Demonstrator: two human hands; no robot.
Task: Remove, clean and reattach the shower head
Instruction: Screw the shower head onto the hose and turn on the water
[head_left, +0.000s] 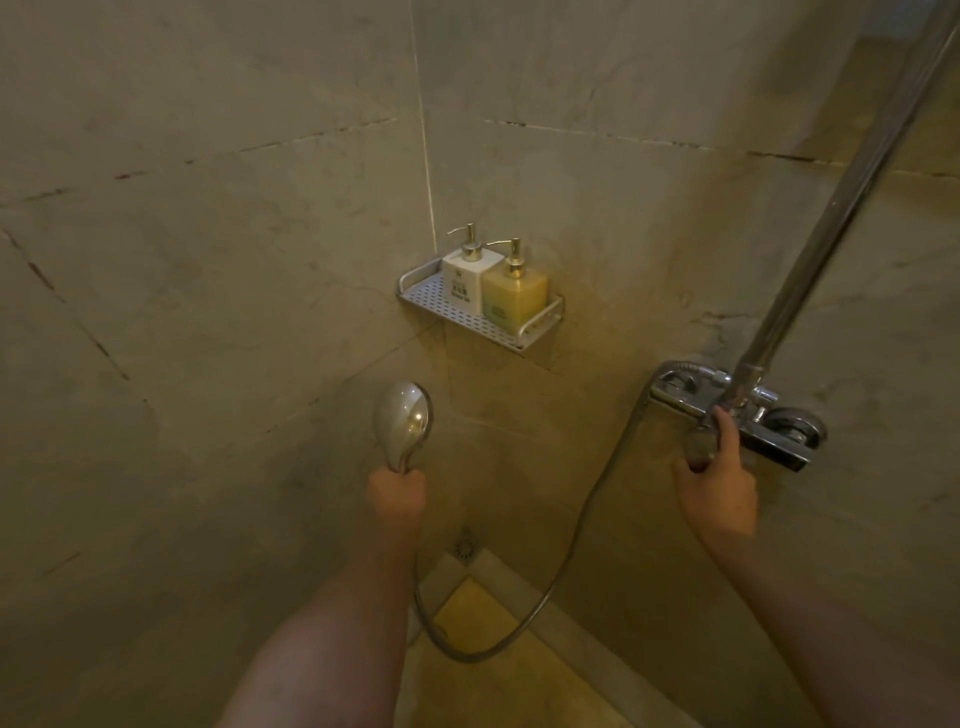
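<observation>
The left hand (397, 491) grips the slick chrome oval shower head (403, 418) by its handle; the right hand (714, 480) pinches the round chrome mixer knob (698, 447).

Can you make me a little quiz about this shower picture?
1. True or false: the left hand holds the shower head.
2. How many pump bottles stand on the wall shelf?
3. What does the right hand touch: A) the mixer tap, B) the floor drain, C) the yellow bottle?

Key: 1 true; 2 two; 3 A.
</observation>
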